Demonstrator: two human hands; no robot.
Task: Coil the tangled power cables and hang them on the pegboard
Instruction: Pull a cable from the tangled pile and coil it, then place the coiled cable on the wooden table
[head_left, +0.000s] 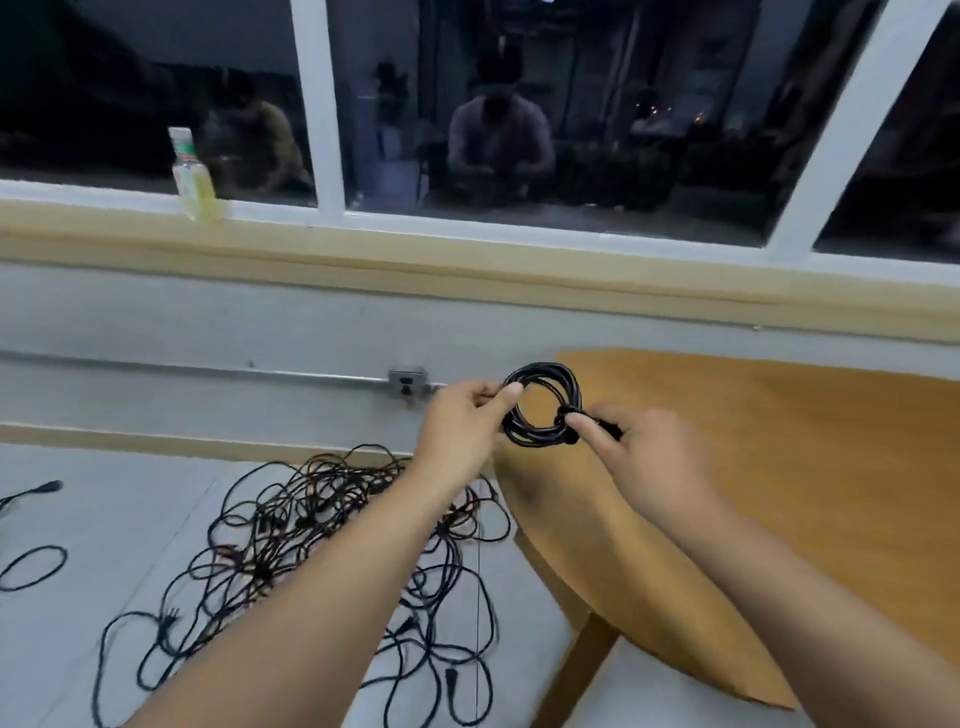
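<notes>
while one cable sits wound into a small black coil (543, 405) held up between both hands, the step in hand reads as finishing that coil: binding the tail round the loops, with hanging not yet begun. far left on the floor, a single loose cable (31, 566) lies apart. next right, the tangled pile (332, 545) sprawls over the pale floor beneath the left forearm, many cables not yet sorted. above it, a bottle (192, 174) stands on the window ledge, and an outlet (408, 382) sits on the wall just left of the hands. left hand (462, 426): arm reaches forward, thumb and curled fingers pinch the coil's left edge. the coil hangs in the air, roughly upright and facing the camera, over the near corner of the wooden table (779, 467). right hand (644, 452): arm extended from the lower right, fingertips pinch the wrapped knot on the coil's right side; the lower fingers are tucked and i cannot tell how they lie. no pegboard in view. judgement: the next move calls for the wrap to be snug so the loops hold, then a turn to find the pegboard, with one hand keeping the bundle tight.
</notes>
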